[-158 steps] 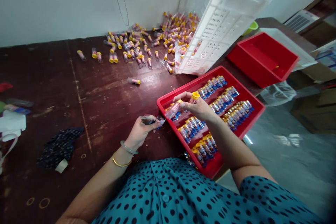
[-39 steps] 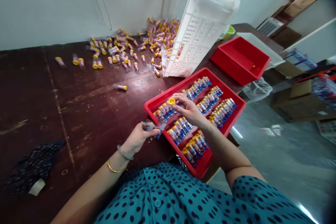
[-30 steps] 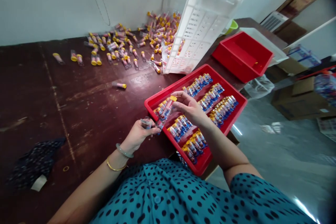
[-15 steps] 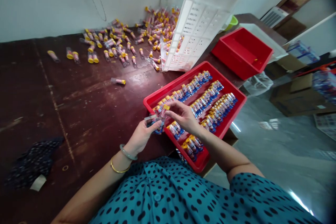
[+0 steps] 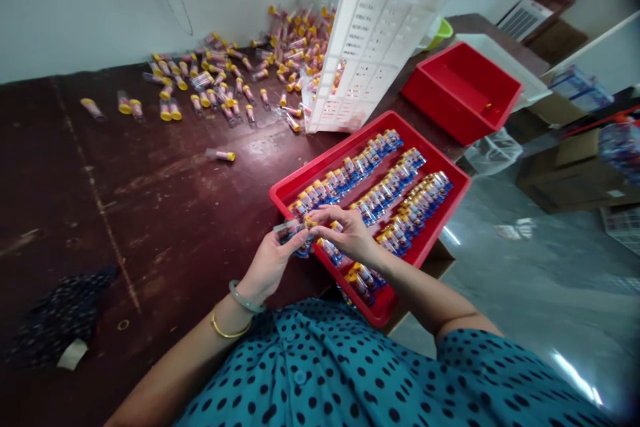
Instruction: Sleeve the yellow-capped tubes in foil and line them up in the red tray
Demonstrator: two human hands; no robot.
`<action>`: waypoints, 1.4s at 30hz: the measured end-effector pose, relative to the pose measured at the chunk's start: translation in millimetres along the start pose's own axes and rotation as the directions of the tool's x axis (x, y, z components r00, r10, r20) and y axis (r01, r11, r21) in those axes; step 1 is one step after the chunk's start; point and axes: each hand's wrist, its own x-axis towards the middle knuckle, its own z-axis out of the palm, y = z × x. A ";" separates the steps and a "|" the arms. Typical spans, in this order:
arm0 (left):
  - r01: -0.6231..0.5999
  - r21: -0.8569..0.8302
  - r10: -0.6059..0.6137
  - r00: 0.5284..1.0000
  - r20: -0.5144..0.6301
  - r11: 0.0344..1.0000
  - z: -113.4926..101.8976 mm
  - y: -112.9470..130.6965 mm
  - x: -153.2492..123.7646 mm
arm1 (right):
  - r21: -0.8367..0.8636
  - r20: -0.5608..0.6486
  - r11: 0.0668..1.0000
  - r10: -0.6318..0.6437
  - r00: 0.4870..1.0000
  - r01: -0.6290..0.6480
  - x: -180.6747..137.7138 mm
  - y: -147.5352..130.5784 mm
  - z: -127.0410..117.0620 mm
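My left hand (image 5: pixel 269 261) is closed on a clear plastic pack (image 5: pixel 286 229) with blue at its lower end, over the near left corner of a red tray (image 5: pixel 326 156). Against it, my right hand (image 5: pixel 349 238) pinches the yellow cap of a small tube (image 5: pixel 309 221); the fingers cover most of the tube. Rows of yellow-capped tubes in blue-bottomed packs (image 5: pixel 384 199) lie in the tray below and beyond my hands.
Many loose yellow-capped tubes (image 5: pixel 217 70) are scattered along the wall, with one tube (image 5: pixel 221 155) lying nearer. A white perforated basket (image 5: pixel 350 60) stands on its side behind the tray. A deep red bin (image 5: pixel 450 113) sits right of it. Dark cloth (image 5: pixel 60 313) lies at left.
My right hand has lowered the tube towards the pack in my left hand, and its fingers now cover more of it. The view has shifted slightly.
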 end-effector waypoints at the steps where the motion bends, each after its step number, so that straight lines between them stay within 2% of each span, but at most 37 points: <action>1: -0.005 0.001 0.005 1.000 -0.002 1.000 0.0 -0.2 0.0 | 0.001 0.003 1.000 -0.007 1.000 0.007 0.8 0.5 -0.3; 10: 0.017 0.045 -0.016 1.000 -0.025 0.999 -0.9 0.1 0.0 | 0.061 0.032 0.998 0.000 1.000 -0.002 3.5 -1.6 1.4; 13: 0.024 0.029 -0.023 0.999 -0.028 0.999 1.4 3.2 0.3 | 0.140 0.045 0.988 0.056 0.997 -0.062 3.2 -4.7 2.4; 15: 0.060 -0.002 -0.060 0.998 -0.035 0.998 1.6 5.0 0.5 | 0.251 0.010 0.961 0.117 0.993 -0.116 8.4 -1.3 -7.0; 18: 0.115 -0.059 -0.117 0.993 -0.031 0.992 -2.0 5.9 1.8 | 0.333 -0.140 0.934 0.182 0.973 -0.127 28.6 15.1 -43.6; 20: 0.111 -0.075 -0.112 0.994 -0.015 0.991 -5.4 5.9 3.1 | 0.218 -0.224 0.965 0.195 0.955 -0.146 46.6 30.2 -74.9; 23: 0.090 -0.052 -0.089 0.996 0.005 0.995 -8.5 6.7 3.7 | -0.145 -0.238 0.966 0.177 0.955 -0.215 69.9 53.2 -106.7; 26: 0.101 -0.016 -0.100 0.995 0.017 0.995 -10.1 8.9 1.8 | -0.448 -0.185 0.863 0.168 0.968 -0.235 84.4 70.7 -113.0; 28: 0.094 -0.015 -0.094 0.996 0.008 0.995 -12.9 10.7 -0.5 | -0.547 -0.196 0.802 0.157 0.968 -0.241 92.2 76.4 -110.9; 30: 0.077 -0.037 -0.078 0.997 -0.013 0.996 -18.3 12.2 -3.0 | -0.579 -0.239 0.779 0.121 0.963 -0.241 103.9 76.8 -106.2; 32: 0.060 -0.052 -0.062 0.997 -0.038 0.997 -25.9 13.0 -4.4 | -0.565 -0.264 0.800 0.055 0.963 -0.201 124.7 73.2 -93.3; 34: 0.037 -0.042 -0.040 0.995 -0.087 0.998 -34.4 13.5 -3.8 | -0.536 -0.184 0.837 0.007 0.983 -0.106 155.8 66.2 -63.1; 36: -0.007 -0.018 0.004 0.987 -0.160 1.000 -42.6 14.6 -1.6 | -0.513 0.001 0.858 -0.014 1.000 0.012 192.5 56.1 -12.8; 38: -0.071 -0.011 0.066 0.969 -0.238 0.997 -50.8 17.8 0.1 | -0.504 0.203 0.856 -0.009 0.979 0.112 227.1 44.3 49.0; 40: -0.129 -0.022 0.117 0.948 -0.296 0.991 -60.5 23.9 -1.2 | -0.494 0.290 0.855 -0.008 0.957 0.157 253.3 33.8 106.3; 42: -0.157 -0.057 0.130 0.934 -0.334 0.986 -73.6 32.7 -6.7 | -0.485 0.334 0.857 -0.002 0.943 0.174 268.6 27.0 144.9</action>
